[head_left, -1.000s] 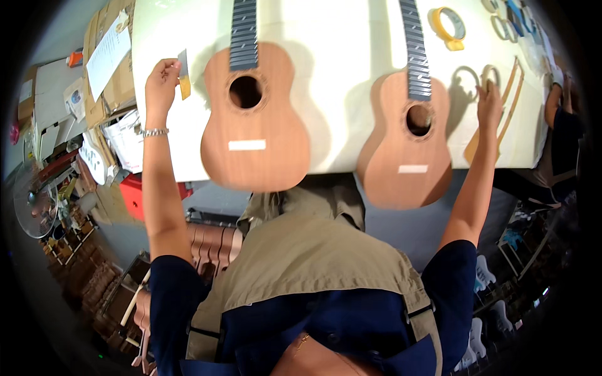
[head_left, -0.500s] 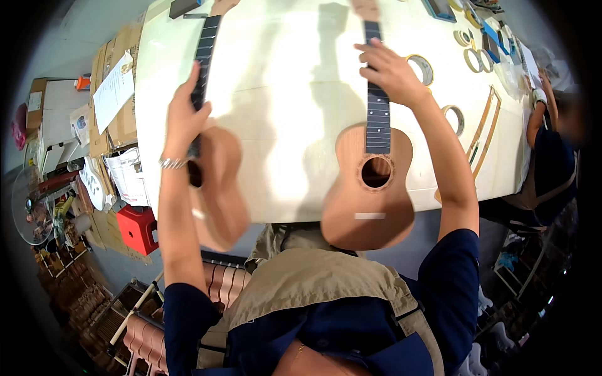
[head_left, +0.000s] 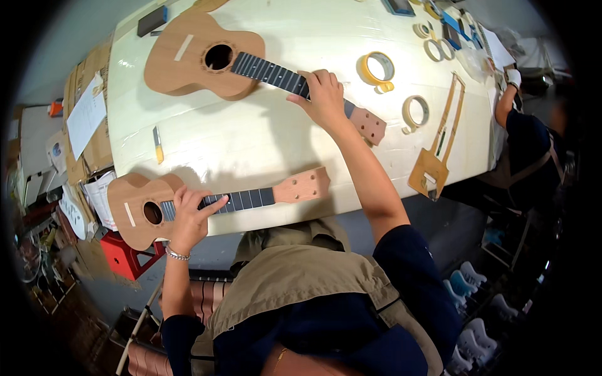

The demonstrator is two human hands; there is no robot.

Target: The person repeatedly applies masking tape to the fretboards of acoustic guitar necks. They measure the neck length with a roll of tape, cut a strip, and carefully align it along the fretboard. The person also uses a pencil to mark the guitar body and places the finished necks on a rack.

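Observation:
Two unstrung wooden ukuleles lie with their bodies to the left and headstocks to the right. The nearer ukulele [head_left: 135,232] is along the table's front edge, its headstock pointing slightly away from me. My left hand [head_left: 190,219] grips its neck close to the body, fingers across the dark fretboard. Farther back, the second ukulele [head_left: 194,75] slants, with its headstock lower right. Around the upper part of its neck my right hand [head_left: 324,100] is closed, partly hiding the frets. Both bodies have a pale bar below the sound hole.
A cutter knife [head_left: 158,145] lies between the ukuleles at the left. To the right are tape rolls [head_left: 379,70] and a flat wooden template [head_left: 429,169]. A dark block [head_left: 152,22] sits at the far left, a red stool [head_left: 128,255] below the table. Another person [head_left: 533,138] works at the right.
Both ukuleles have turned from pointing away from me to lying sideways, bodies leftward. The right-hand one has swung to the far left; the left-hand one now lies near the front edge.

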